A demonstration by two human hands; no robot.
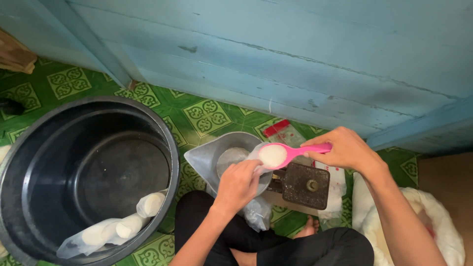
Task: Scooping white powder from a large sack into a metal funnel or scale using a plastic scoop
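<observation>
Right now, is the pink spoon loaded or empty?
Loaded: the pink spoon, held level by the right hand, carries a heap of white grains.

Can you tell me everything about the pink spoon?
The pink spoon looks like plastic, with a round bowl and a flat handle. It lies nearly level, heaped with white grains. The right hand pinches its handle end. Its bowl sits at the mouth of a clear bag held by the left hand.

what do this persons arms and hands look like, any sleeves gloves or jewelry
Both arms are bare as far as the head view shows, with no sleeve reaching the forearms. The left hand and the right hand wear no gloves. No watch, bracelet or ring shows on either wrist or on the visible fingers. Dark trousers cover the crossed legs below.
</observation>
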